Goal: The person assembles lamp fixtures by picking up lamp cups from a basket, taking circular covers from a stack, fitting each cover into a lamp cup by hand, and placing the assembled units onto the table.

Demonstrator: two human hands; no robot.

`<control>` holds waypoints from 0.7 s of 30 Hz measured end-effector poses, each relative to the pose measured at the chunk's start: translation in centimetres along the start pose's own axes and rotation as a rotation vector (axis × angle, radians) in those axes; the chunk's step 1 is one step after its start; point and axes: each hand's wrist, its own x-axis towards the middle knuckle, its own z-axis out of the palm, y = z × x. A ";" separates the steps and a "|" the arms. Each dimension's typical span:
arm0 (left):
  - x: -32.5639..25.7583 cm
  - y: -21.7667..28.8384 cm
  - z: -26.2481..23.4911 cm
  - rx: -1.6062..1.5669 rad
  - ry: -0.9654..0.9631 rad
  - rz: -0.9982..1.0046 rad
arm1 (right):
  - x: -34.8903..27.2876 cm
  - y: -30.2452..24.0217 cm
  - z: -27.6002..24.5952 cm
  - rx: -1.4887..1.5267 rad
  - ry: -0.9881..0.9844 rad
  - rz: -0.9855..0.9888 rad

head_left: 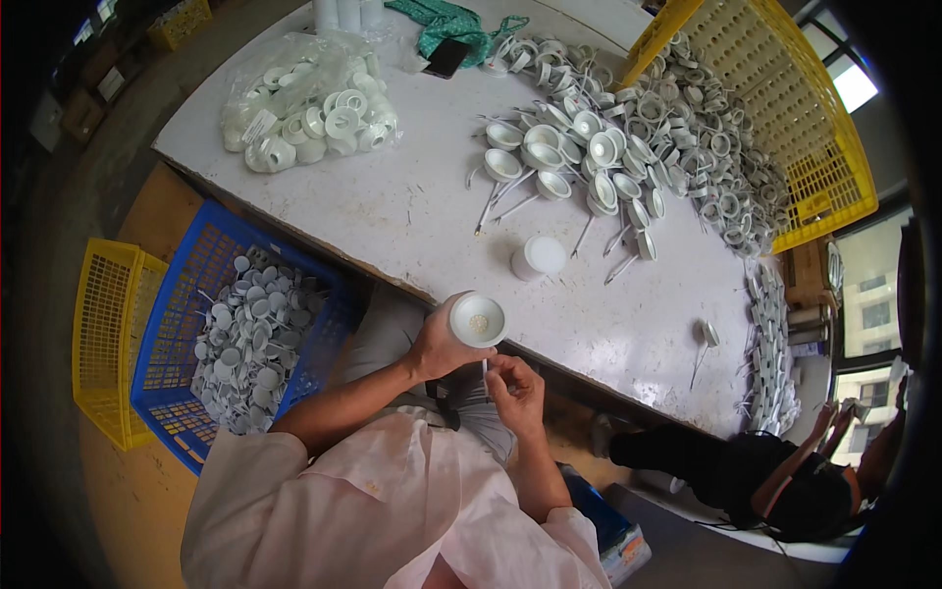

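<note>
My left hand [438, 351] is wrapped round a white round lamp housing [477, 319], its open face turned up and a small speckled disc at its bottom. Just below and to the right of it, my right hand [516, 395] pinches a thin white wire [485, 375] that hangs under the housing. On the table past my hands stands a white cylindrical cup [540, 257]. Further back lie many similar white housings [554, 185], several with wire tails pointing toward me.
A clear bag of white rings [312, 113] lies at the table's far left, near a dark phone [447, 58] and a green cloth [461, 27]. A yellow crate [814, 128] tips out parts at right. A blue crate [175, 339] of white parts stands left. Another person [785, 486] sits at right.
</note>
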 end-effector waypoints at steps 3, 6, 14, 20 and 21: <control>-0.7 1.2 -1.0 0.297 0.127 0.131 | 5.3 -0.5 -2.3 0.158 0.389 0.058; -1.1 0.9 -1.2 0.280 0.102 0.101 | 11.1 0.0 -4.8 0.097 0.490 0.113; -2.0 0.2 -1.3 0.280 0.070 0.106 | 15.0 1.3 -5.1 0.102 0.460 0.186; -1.8 -0.1 -1.3 0.278 0.056 0.079 | 14.3 -0.1 -4.5 0.229 0.430 0.147; -1.8 -0.2 -1.2 0.278 0.060 0.102 | 14.3 -0.5 -4.4 0.228 0.433 0.145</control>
